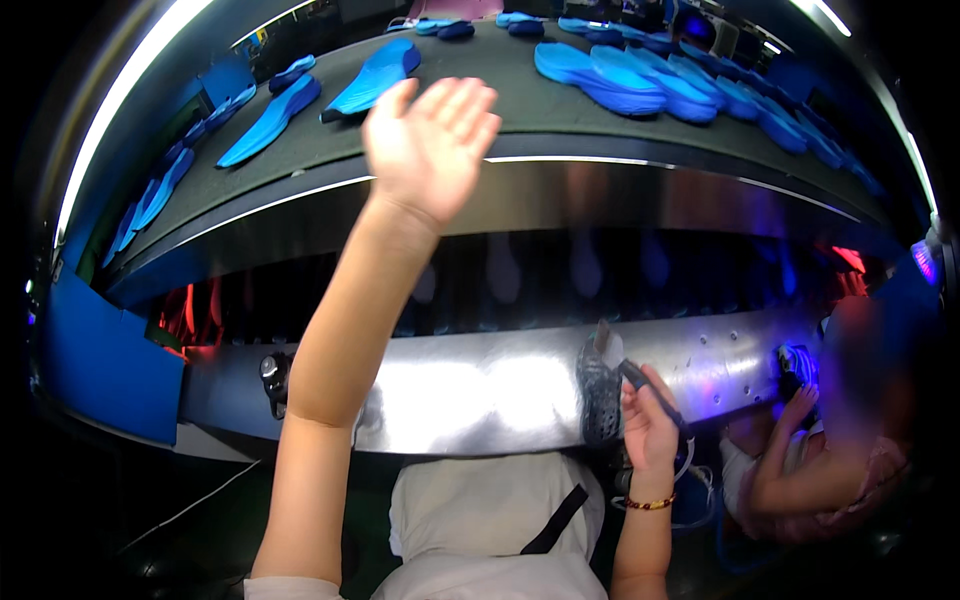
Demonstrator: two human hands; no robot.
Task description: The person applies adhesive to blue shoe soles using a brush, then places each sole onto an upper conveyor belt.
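Observation:
My left hand (430,145) is raised over the front edge of the upper belt, palm showing and fingers stretched out, with nothing in it. Just beyond its thumb lies a blue shoe insole (378,75); whether the two touch I cannot tell. Low on the right, my right hand (650,425) grips a brush (640,378) by its dark handle, from which a pale tube appears to run down. The brush's light head points up and left, over a dark, perforated holder (600,405) on the metal ledge (470,390).
More blue insoles (600,78) lie on the dark belt (480,60), several overlapping at right. Under its metal edge, dim sole shapes (503,268) show in a dark opening. A black fitting (275,380) sits on the ledge's left. A co-worker (820,470) sits close on my right.

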